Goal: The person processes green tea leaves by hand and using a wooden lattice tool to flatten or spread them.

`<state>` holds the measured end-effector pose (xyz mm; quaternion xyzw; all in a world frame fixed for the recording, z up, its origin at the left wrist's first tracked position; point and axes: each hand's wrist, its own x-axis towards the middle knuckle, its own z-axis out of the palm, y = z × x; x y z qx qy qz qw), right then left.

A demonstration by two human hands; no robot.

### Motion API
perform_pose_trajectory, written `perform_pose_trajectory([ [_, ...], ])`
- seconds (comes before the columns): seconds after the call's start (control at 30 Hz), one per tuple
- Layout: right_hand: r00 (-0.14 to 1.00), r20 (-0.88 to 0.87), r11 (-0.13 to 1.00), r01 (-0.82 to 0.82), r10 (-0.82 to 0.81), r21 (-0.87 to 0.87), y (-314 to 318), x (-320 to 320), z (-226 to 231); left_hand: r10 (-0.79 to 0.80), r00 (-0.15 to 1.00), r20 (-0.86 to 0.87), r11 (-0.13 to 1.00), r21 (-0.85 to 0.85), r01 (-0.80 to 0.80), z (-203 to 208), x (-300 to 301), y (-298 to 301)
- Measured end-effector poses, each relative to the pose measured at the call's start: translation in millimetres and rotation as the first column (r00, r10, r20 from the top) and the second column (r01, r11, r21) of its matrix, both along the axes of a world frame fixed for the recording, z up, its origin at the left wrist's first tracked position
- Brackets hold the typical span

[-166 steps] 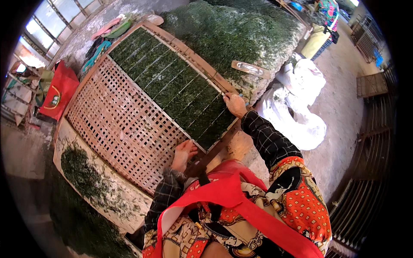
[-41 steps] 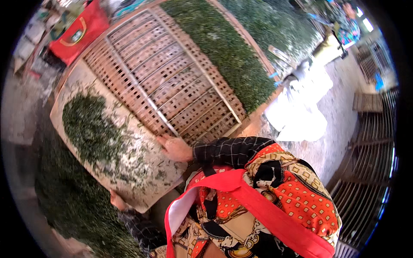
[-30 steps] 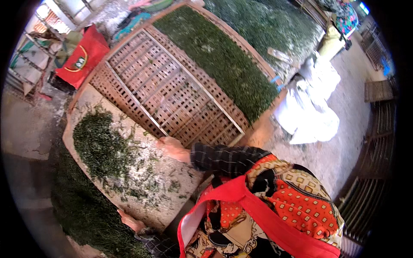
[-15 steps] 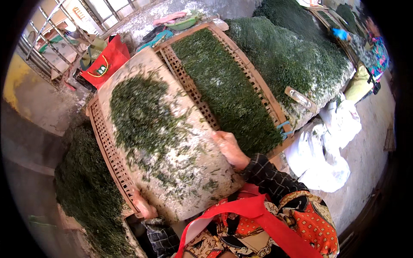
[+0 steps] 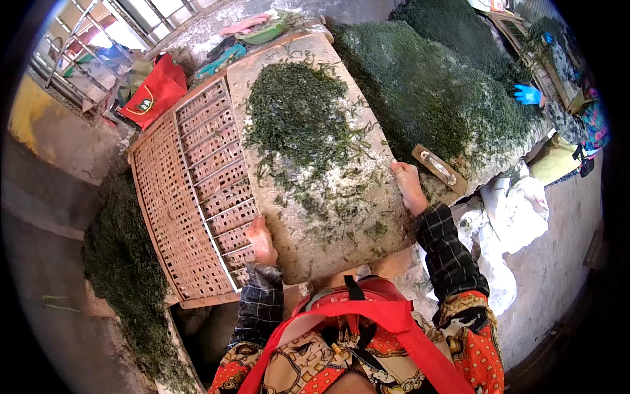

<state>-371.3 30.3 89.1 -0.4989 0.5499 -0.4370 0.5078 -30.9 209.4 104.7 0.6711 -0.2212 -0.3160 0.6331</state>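
A pale, worn board (image 5: 315,243) lies tilted across the work surface, with a heap of dark green, seaweed-like strands (image 5: 295,118) and scattered white grains on it. My left hand (image 5: 262,241) grips the board's left edge near its close end. On the opposite edge my right hand (image 5: 410,187) is closed round the rim; the fingers beneath are hidden. Left of the board, a brown perforated crate (image 5: 190,184) with a pale crossbar shows its lattice. The board covers the part of the crate to its right.
A large green heap (image 5: 433,92) with white grains spreads at the far right, a wooden float with a handle (image 5: 440,169) at its near edge. White bags (image 5: 518,210) lie at right. Another person's blue-gloved hand (image 5: 527,94) is beyond. A red bag (image 5: 157,92) stands far left.
Both hands have moved the board to the right, the heap riding on it. It now covers the green layer in the crate's right side and uncovers the crate's left lattice.
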Motion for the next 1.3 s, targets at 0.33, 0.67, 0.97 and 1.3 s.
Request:
perform_pose_trajectory([
  [0.33,0.912,-0.409,0.995,-0.048,0.008,-0.088,-19,-26,-28,-0.529,0.51,0.678,0.838,0.514,0.185,38,-33,-29],
  [0.67,0.683,-0.67,0.888,-0.065,-0.292,-0.455,-25,-65,21,-0.5,0.023,0.866,0.85,0.486,0.206,-50,-61,-91],
  [0.97,0.537,-0.812,0.957,-0.033,-0.226,-0.288,-22,-131,-41,-0.562,-0.039,0.826,0.813,0.561,0.154,-56,-62,-94],
  [1.3,0.79,-0.596,0.947,-0.066,-0.143,-0.315,50,34,12,-0.492,0.079,0.867,0.842,0.452,0.293,-54,-53,-88],
])
